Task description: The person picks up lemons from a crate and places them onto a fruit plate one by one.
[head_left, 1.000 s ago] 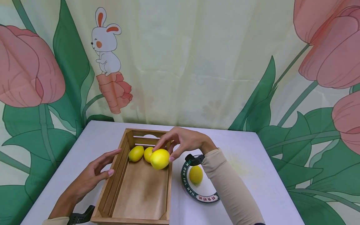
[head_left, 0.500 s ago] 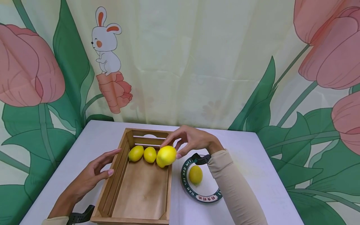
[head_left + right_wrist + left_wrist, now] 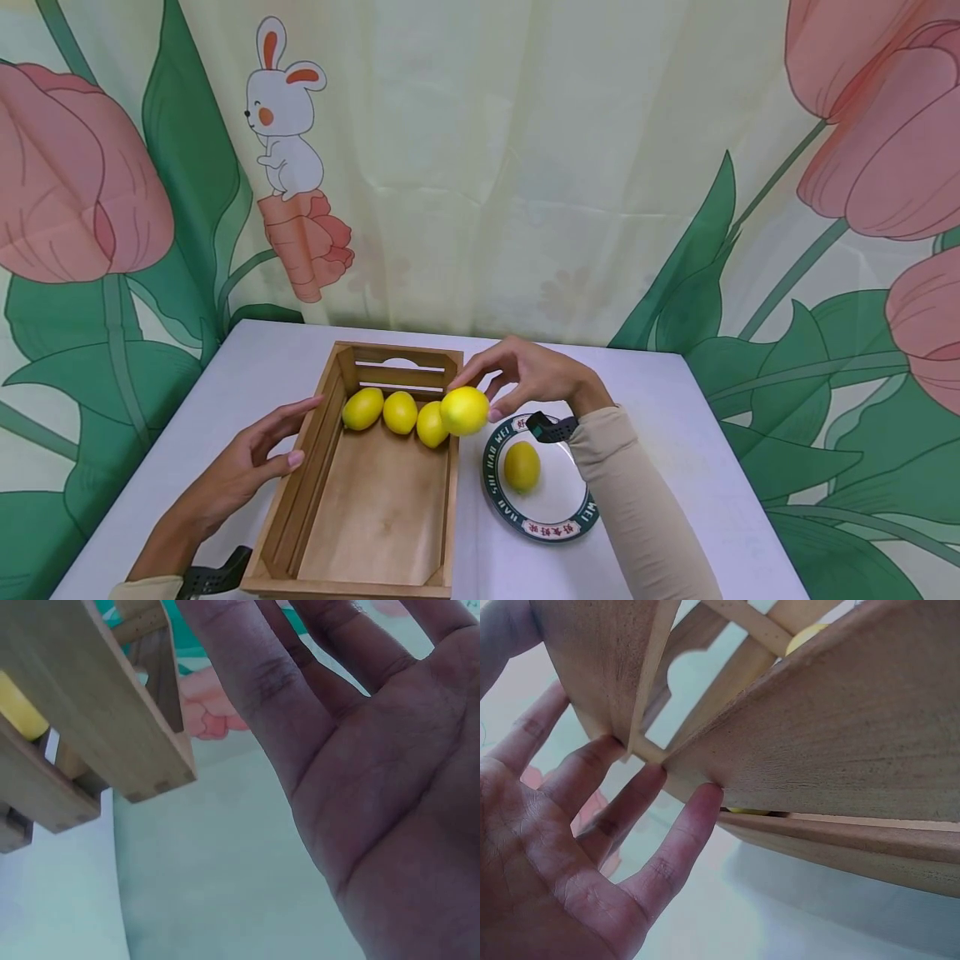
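Floral curtain [image 3: 465, 167], printed with pink tulips and a white rabbit, behind a white table [image 3: 270, 375] carrying a slatted wooden crate [image 3: 375, 525]. Three row lemons [image 3: 400, 413] lie side by side inside the crate's far end; a green-rimmed plate [image 3: 491, 471] bearing the plate lemon [image 3: 522, 467] stands just beside the crate's right wall. The right hand [image 3: 528, 375], above and outside that wall, pinches the held lemon [image 3: 464, 410] between thumb and fingers. Key relation: the held lemon appears over the crate's right wall, left of the pinching fingertips and next to the row's rightmost fruit; its long axis looks roughly crosswise to the crate. The left hand [image 3: 243, 462], fingers spread, touches the crate's left wall from outside. Not resolved: the held lemon's height, and whether it touches its neighbour. The right-wrist view cuts off the fingertips and omits the held lemon, showing only a yellow patch [image 3: 19, 709] between crate slats. The right sleeve [image 3: 637, 483] covers part of the plate.
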A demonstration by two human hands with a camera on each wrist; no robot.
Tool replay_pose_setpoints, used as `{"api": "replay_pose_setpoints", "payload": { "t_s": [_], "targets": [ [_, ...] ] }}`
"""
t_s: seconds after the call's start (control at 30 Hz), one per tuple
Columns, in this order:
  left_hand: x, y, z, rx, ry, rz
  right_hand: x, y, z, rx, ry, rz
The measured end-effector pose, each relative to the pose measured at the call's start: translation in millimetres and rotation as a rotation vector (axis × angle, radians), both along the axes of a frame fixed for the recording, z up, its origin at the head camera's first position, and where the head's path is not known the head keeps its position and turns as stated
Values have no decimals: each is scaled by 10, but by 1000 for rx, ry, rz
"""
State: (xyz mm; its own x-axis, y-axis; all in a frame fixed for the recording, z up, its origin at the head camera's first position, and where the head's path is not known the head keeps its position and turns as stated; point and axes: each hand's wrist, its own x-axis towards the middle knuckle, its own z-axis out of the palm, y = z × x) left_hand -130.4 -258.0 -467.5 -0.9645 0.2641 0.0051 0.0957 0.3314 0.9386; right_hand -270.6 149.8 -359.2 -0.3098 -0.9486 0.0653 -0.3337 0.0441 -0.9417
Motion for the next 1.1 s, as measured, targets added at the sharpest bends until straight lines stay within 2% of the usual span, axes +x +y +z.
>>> {"api": "replay_pose_setpoints", "payload": {
  "t_s": [1.1],
  "targets": [
    [-1, 8, -3, -6, 4, 10, 42, 624, -270, 2, 1, -164]
  ]
}}
